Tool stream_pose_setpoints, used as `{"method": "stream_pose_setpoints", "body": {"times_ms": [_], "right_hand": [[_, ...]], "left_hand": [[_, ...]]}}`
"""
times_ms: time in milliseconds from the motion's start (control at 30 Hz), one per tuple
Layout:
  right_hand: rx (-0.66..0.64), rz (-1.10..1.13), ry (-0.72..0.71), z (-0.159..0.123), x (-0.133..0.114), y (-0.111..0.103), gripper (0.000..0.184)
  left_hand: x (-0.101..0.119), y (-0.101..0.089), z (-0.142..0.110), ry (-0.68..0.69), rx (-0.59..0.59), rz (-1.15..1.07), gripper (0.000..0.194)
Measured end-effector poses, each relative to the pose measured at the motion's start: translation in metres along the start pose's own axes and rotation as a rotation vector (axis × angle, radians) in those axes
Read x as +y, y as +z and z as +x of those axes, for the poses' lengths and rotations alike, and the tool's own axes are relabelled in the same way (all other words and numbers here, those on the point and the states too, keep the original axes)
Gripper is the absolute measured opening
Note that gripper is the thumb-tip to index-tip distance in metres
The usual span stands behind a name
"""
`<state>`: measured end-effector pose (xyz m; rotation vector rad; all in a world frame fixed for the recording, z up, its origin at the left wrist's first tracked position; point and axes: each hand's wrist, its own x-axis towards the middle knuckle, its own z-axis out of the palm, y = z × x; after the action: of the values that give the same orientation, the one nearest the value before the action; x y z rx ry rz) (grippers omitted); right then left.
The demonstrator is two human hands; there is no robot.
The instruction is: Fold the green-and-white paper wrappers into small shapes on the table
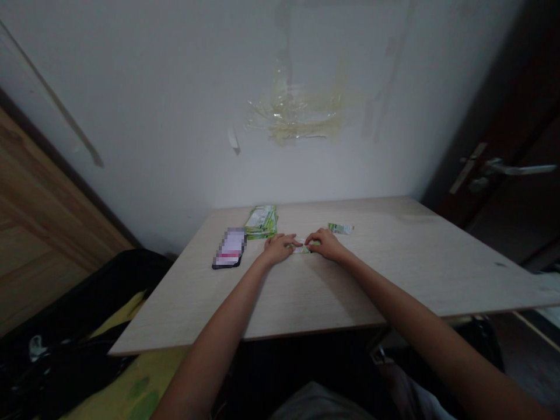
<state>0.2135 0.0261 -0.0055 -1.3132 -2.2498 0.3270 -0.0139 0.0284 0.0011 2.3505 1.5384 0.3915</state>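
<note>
Pale tabletop [297, 303] against a tape-marked wall [175, 116], phone [231, 248] just left of the green packet stack [261, 221]! Right of that stack, the left hand [277, 248] touches a flat packet [301, 249], grip impossible to tell; the right hand [327, 244] pinches its right end, a sachet [340, 228] farther right.

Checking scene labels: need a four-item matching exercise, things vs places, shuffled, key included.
Things
1. Stack of flat green-and-white printed packets
2. Dark-edged rectangular phone
3. Small green-and-white printed piece lying apart
4. Silver metal lever handle

Places
A. On the dark reddish-brown door
B. Beyond the right hand and slightly to its right
C. Leftmost on the pale wood-look tabletop
D. Near the whitish wall, beyond the left hand

Pairs: 1-D, 2-C, 3-B, 4-A
</note>
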Motion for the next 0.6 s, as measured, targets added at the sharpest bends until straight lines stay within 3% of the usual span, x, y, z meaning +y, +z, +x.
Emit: {"method": "stream_pose_setpoints", "body": {"times_ms": [233,600], "right_hand": [[-0.02,0.017,-0.01,0.0,0.001,-0.001,0.019],[-0.122,0.053,-0.077,0.0,0.013,-0.012,0.029]], "left_hand": [[-0.01,-0.012,0.003,0.081,-0.121,0.001,0.044],[-0.015,-0.014,0.004,0.119,-0.16,0.02,0.047]]}}
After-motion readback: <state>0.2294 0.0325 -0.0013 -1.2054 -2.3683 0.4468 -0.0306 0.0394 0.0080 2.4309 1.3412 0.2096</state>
